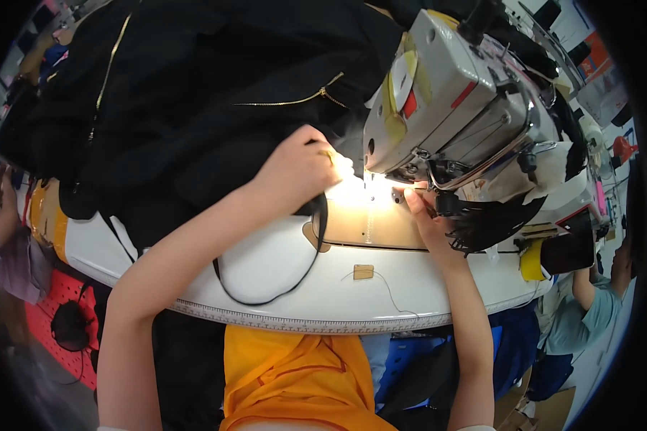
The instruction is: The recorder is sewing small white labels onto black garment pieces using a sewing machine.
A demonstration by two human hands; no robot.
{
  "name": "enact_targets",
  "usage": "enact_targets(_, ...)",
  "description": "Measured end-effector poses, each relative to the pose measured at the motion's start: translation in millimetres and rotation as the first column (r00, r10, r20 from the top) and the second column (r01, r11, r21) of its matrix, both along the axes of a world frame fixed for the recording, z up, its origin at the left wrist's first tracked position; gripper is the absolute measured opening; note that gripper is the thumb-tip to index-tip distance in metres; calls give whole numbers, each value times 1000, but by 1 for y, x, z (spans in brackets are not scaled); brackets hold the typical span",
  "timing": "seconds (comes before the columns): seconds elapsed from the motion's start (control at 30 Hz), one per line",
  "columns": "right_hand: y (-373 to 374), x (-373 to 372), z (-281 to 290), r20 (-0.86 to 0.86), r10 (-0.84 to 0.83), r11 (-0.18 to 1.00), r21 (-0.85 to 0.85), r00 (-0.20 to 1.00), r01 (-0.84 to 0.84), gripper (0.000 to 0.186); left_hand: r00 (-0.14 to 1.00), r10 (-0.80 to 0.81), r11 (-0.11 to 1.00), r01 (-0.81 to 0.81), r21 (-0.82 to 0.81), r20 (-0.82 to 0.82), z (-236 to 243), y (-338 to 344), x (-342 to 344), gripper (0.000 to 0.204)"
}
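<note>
My left hand (302,169) is bent closed beside the needle of a sewing machine (456,100). Its fingertips are washed out by the lamp's glare, so what they grip cannot be made out. Black fabric (201,79) lies under and beyond this hand, and a narrow black strip (266,302) loops down below it. Under the machine head, my right hand (430,219) has its thumb and finger closed together close to the presser foot. Anything between them is too small or hidden to name. Both hands are near the lit metal needle plate (374,192).
Gold zippers (111,68) show on the black fabric. On the white table (428,287) lies a small tan tag (364,271) with a thread. A ruler tape (266,320) runs along the front edge. Black fringe (492,226) hangs by my right wrist. Other people sit at both sides.
</note>
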State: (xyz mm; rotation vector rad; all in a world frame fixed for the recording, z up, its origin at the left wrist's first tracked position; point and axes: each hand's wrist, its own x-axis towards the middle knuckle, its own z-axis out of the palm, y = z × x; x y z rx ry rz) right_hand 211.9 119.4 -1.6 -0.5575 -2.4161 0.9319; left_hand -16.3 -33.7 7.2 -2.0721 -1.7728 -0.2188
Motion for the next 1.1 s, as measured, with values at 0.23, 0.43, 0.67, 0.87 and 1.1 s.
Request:
enact_targets(0.23,-53,-11,19,141,510,751,408,849,-519,45,954,-107,994,94,58,279,25,-89,17,23)
enact_targets(0.43,-51,-17,21,64,587,794,152,807,-589,43,899,71,997,-53,-52,433,29,-91,43,20)
enact_targets(0.67,-55,-7,29,-192,423,901,190,885,-390,51,-223,285,948,-77,-308,932,46,-98,16,20)
enact_targets(0.87,-77,-41,34,69,438,884,-216,896,-416,56,-10,175,980,94,-174,984,63,-121,12,30)
enact_targets(1.1,-96,-65,31,116,698,708,32,706,-705,45,710,577,816,-523,-246,403,66,-163,-76,20)
